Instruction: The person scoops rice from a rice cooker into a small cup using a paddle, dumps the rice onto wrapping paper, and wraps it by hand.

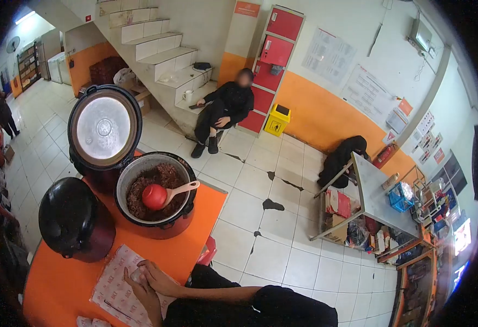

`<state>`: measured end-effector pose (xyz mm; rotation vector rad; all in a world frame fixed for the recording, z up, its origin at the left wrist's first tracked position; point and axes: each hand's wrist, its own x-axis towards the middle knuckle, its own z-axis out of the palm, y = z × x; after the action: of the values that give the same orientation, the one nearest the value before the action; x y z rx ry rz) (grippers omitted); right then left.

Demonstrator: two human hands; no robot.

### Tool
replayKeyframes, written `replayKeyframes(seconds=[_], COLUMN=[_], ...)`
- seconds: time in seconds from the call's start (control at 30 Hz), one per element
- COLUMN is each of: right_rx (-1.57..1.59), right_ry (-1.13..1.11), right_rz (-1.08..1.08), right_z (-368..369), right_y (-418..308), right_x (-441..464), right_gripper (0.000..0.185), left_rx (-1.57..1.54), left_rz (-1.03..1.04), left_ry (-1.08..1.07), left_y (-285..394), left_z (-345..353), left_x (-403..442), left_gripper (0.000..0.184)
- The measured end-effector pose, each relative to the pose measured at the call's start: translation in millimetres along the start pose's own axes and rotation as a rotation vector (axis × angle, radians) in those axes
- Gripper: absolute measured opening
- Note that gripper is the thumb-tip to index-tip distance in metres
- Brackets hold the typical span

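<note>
My left hand (144, 298) and my right hand (160, 280) meet over printed wrapping paper (116, 270) on the orange table (206, 199). Their fingers close around a small pale bundle (136, 275), mostly hidden by them. A thin dark stick-like line (118, 309) shows on the paper near my left hand. Beyond my hands stands an open rice cooker (122, 199) with reddish-brown rice (165, 173) inside. A red bowl-shaped scoop (154, 197) and a pale pink rice paddle (183, 188) rest on the rice.
A closed dark cooker (75, 218) and a raised cooker lid (104, 128) stand at left. Wrapped packets (93, 322) lie at the table's near edge. One person (228, 103) sits on the stairs (160, 54); another (342, 161) crouches by a metal table (383, 193). A red stool (208, 250) stands alongside.
</note>
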<state>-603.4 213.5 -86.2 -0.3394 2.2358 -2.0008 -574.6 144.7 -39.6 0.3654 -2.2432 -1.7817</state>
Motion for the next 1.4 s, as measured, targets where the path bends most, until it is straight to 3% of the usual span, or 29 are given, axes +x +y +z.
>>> replayKeyframes(seconds=[0.17, 0.27, 0.37, 0.47, 0.5, 0.57, 0.6, 0.67, 0.73, 0.93, 0.97, 1.0, 1.03, 1.1, 1.13, 1.17, 1.2, 1.23, 1.3, 1.37, 1.4], right_rx=[0.017, 0.003, 0.003, -0.4, -0.387, -0.03, 0.122, 0.061, -0.375, -0.024, -0.167, -0.314, -0.466, 0.098, 0.21, 0.293, 0.219, -0.168, -0.577, -0.303, 0.02], right_ry=[-0.105, -0.164, -0.446, -0.701, -0.525, -0.365, -0.188, -0.117, -0.327, 0.376, 0.103, -0.173, -0.448, -0.268, -0.048, 0.184, 0.396, 0.273, -0.263, -0.925, -1.172], right_rz=[0.122, 0.016, 0.198, -0.219, -0.594, -0.753, -0.776, -0.698, -0.488, -0.332, -0.25, -0.186, -0.12, -0.582, -0.679, -0.774, -0.605, -0.222, 0.058, -0.121, -0.182], right_z=[-11, -2, -14, -56, -71, -113, -129, -157, -192, -225, -235, -250, -257, -240, -241, -241, -254, -272, -290, -265, -241], right_y=[-18, 5, -5, -90, -120, -219, -230, -246, -259, -261, -252, -241, -235, -234, -239, -243, -253, -245, -201, -180, -174], right_x=[-4, -5, 4, 33, 40, 45, 49, 46, 37, 29, 24, 24, 26, 20, 20, 20, 23, 18, 15, 12, 15], right_gripper=[0.031, 0.033, 0.033, 0.039, 0.041, 0.041, 0.041, 0.039, 0.037, 0.043, 0.048, 0.053, 0.058, 0.071, 0.08, 0.089, 0.079, 0.069, 0.051, 0.044, 0.044], left_rx=[-0.071, -0.068, -0.071, -0.067, -0.069, -0.065, -0.049, -0.028, -0.004, -0.012, -0.035, -0.533, -0.011, 0.145, 0.19, 0.242, 0.29, 0.339, 0.445, 0.568, 0.637], left_rz=[-0.124, -0.236, -0.292, -0.262, -0.238, -0.205, -0.19, -0.157, -0.127, -0.066, -0.044, 0.153, -0.033, -0.111, -0.135, -0.161, -0.183, -0.201, -0.237, -0.293, -0.323], left_ry=[-0.041, -0.079, -0.145, -0.109, -0.058, 0.052, 0.106, 0.212, 0.288, 0.403, 0.393, 0.144, 0.406, 0.469, 0.486, 0.497, 0.508, 0.519, 0.552, 0.594, 0.61], left_y=[-11, -9, -17, -41, -51, -76, -89, -119, -151, -254, -278, -294, -291, -276, -275, -273, -271, -269, -264, -262, -263], left_z=[-9, -18, -31, -59, -71, -98, -111, -146, -183, -301, -326, -376, -343, -325, -320, -317, -315, -311, -306, -304, -303], left_x=[-8, -16, -20, -7, 1, 20, 33, 61, 86, 141, 148, 135, 161, 167, 168, 169, 169, 168, 166, 160, 156], left_gripper=[0.062, 0.066, 0.062, 0.057, 0.056, 0.053, 0.051, 0.048, 0.045, 0.036, 0.035, 0.033, 0.034, 0.034, 0.035, 0.035, 0.035, 0.036, 0.036, 0.037, 0.037])
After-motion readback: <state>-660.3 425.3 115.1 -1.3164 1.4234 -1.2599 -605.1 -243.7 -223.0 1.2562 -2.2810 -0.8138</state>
